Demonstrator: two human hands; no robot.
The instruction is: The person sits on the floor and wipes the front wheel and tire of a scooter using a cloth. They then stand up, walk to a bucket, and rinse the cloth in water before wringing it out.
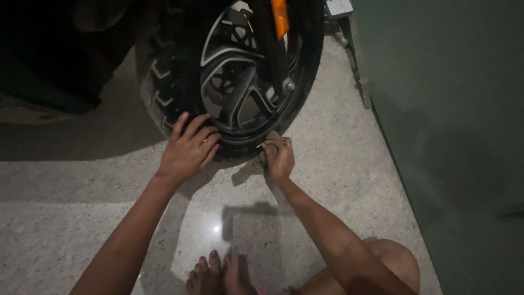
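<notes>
A black motorcycle wheel with a knobbly tyre and dark alloy spokes stands upright on the floor. My left hand lies flat on the lower left of the tyre, fingers spread, a ring on one finger. My right hand grips an olive-green cloth and presses it against the bottom of the rim. Part of the cloth hangs down onto the floor.
Speckled polished stone floor reflects a light spot. A dark green wall rises on the right. An orange reflector sits on the fork. My bare feet and a knee are at the bottom. A dark vehicle body fills the upper left.
</notes>
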